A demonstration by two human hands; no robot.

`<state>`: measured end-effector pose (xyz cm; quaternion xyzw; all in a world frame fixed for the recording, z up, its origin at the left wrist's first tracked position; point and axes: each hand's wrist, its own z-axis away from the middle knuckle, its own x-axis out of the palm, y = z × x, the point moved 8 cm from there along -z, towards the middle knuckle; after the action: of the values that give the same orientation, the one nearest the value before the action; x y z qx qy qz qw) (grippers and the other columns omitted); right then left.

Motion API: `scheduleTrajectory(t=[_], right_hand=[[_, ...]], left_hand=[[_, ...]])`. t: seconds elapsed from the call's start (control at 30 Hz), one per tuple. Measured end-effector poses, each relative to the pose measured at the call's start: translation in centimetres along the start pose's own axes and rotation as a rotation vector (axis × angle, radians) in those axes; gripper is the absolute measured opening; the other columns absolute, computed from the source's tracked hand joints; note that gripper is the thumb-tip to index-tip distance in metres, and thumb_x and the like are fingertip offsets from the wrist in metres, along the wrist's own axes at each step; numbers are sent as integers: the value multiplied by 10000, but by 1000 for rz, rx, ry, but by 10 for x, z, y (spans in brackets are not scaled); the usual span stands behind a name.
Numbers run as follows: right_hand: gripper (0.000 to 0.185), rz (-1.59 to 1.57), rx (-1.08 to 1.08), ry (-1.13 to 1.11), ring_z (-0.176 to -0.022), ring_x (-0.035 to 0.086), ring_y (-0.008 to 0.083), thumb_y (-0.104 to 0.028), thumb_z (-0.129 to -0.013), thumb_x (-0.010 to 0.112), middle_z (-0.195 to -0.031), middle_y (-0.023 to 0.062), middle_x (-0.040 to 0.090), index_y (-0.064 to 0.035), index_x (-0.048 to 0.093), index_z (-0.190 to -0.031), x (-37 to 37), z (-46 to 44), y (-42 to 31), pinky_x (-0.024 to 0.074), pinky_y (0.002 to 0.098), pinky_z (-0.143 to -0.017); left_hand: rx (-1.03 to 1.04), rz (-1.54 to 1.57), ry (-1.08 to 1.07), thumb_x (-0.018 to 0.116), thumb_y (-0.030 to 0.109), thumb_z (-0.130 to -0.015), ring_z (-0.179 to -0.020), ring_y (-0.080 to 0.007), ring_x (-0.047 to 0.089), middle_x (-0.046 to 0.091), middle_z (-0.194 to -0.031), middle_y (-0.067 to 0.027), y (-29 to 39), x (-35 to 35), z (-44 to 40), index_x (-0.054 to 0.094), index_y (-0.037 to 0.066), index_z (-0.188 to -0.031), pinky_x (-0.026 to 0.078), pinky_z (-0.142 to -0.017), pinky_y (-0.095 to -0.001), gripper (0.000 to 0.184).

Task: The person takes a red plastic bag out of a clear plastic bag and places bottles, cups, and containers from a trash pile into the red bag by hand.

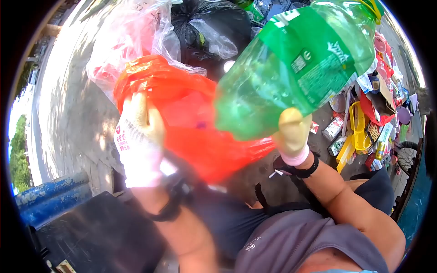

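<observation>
My left hand (141, 134), in a white and yellow work glove, is closed on the rim of a red plastic bag (191, 145), which spreads out between my hands. A large green plastic bottle (291, 73) with a green label and a yellow handle at its top end lies tilted across the upper right, close to the camera. Its base is over the bag. At the bottle's lower side, my gloved right hand (292, 134) is closed against it; the fingertips are hidden. The bag's right edge reaches close to this hand.
Behind the red bag stand a pinkish clear bag (123, 43) and a black trash bag (205, 27). Mixed rubbish is heaped at the right, with a yellow plastic container (358, 127) and cans (333, 128). A blue metal beam (54, 195) and a dark panel (98, 236) lie lower left.
</observation>
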<state>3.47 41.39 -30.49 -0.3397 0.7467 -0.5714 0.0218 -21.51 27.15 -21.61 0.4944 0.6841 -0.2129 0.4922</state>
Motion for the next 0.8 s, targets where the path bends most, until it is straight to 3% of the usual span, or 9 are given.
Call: scheduleTrajectory(t=[0.13, 0.23, 0.3, 0.4, 0.47, 0.53, 0.63, 0.7, 0.8], right_hand=[[873, 186, 42, -229, -1364, 606, 264, -182, -830, 895, -1491, 135, 617, -18, 452, -1564, 66, 30, 34, 472, 418, -1144], [954, 266, 192, -356, -1376, 628, 313, -187, -786, 924, -1472, 209, 626, -20, 431, -1585, 84, 26, 96, 499, 434, -1135], [964, 363, 146, -435, -1338, 641, 365, -193, -768, 932, -1444, 226, 638, -17, 439, -1578, 84, 22, 101, 523, 455, -1108], [980, 523, 83, -557, -1281, 660, 443, -200, -741, 943, -1401, 252, 656, -12, 450, -1566, 71, 23, 100, 561, 488, -1068], [981, 542, 122, -596, -1240, 688, 425, -207, -735, 948, -1382, 248, 669, -20, 458, -1564, 60, 34, 99, 576, 476, -1037], [925, 603, 168, -652, -1160, 729, 402, -198, -743, 925, -1296, 237, 711, -26, 491, -1541, 55, 46, 98, 598, 457, -983], [781, 613, 389, -796, -1137, 733, 406, -243, -779, 880, -1193, 234, 742, -39, 579, -1471, 54, 51, 98, 600, 451, -975], [633, 704, 787, -968, -1052, 763, 369, -425, -834, 785, -1103, 208, 775, -55, 689, -1339, 49, 57, 131, 612, 426, -904], [599, 693, 1084, -1082, -971, 770, 363, -471, -853, 748, -1080, 206, 778, -40, 691, -1265, 67, 43, 124, 610, 450, -878]], left_hand=[[-20, 63, 14, 542, -9, -972, -784, -434, 645, 616, -857, -211, -2, -8, 1, 636, 36, -1085, 514, -686, -477, 154], [-5, 64, 5, 523, -11, -986, -772, -424, 653, 634, -884, -198, -2, -19, 4, 645, 35, -1142, 525, -698, -462, 203], [-77, 24, -28, 511, -14, -993, -789, -410, 665, 651, -916, -186, -12, -21, 8, 644, 30, -1185, 533, -721, -462, 239], [-15, -57, 38, 504, -15, -1003, -820, -388, 677, 669, -955, -170, -23, -24, 11, 640, 25, -1235, 541, -749, -465, 272], [41, -78, 80, 510, -15, -1004, -857, -374, 682, 670, -963, -168, -23, -25, 12, 637, 10, -1206, 538, -758, -464, 240], [-56, -12, 0, 571, -20, -967, -955, -434, 692, 690, -1064, -231, -28, -21, 8, 678, 16, -1221, 559, -824, -499, 279], [-95, 24, -47, 602, -19, -948, -988, -464, 693, 693, -1091, -263, -24, -18, 5, 696, 11, -1216, 564, -842, -519, 286], [-53, -4, -44, 578, -17, -962, -944, -450, 676, 674, -1043, -243, -17, -15, 5, 667, 0, -1157, 546, -811, -502, 216], [66, -8, -43, 528, -18, -989, -863, -429, 635, 631, -965, -208, 2, -5, 0, 604, -15, -1055, 513, -762, -469, 100]])
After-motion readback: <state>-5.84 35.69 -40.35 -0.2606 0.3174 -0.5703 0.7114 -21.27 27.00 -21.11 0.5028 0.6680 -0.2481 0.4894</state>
